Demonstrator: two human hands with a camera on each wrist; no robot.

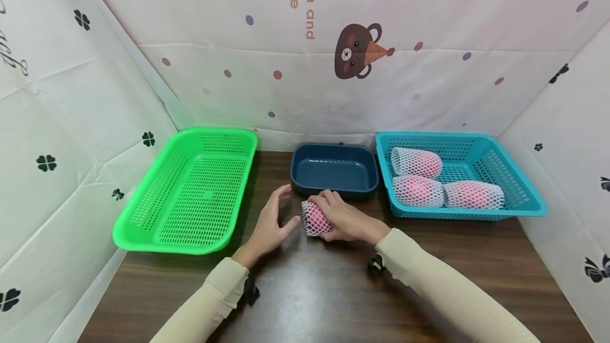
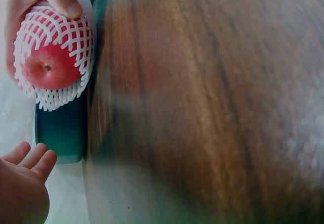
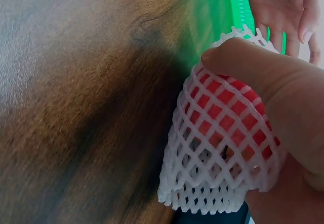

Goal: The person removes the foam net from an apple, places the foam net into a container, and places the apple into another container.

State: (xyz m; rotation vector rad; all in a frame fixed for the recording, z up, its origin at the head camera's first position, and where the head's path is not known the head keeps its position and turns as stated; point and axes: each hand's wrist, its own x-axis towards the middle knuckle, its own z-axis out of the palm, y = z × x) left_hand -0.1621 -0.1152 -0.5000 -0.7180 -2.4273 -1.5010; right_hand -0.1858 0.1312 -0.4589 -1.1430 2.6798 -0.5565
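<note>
A red apple (image 1: 316, 219) in a white foam net sleeve is gripped by my right hand (image 1: 350, 219), just above the table in front of the blue dish (image 1: 333, 195). In the left wrist view, the bare end of the apple (image 2: 50, 68) with its small dimple pokes out of the net. In the right wrist view, my thumb (image 3: 243, 59) lies across the net (image 3: 223, 128). My left hand (image 1: 268, 229) holds nothing; its fingers are spread and face the apple from the left, a small distance apart.
To the left stands a green basket (image 1: 207, 195) with no fruit in it. A blue basket (image 1: 521, 202) at the right holds three netted fruits (image 1: 419, 191). The dark blue dish sits between the baskets. Patterned cloth (image 1: 267, 94) hangs behind the wooden table (image 1: 305, 300).
</note>
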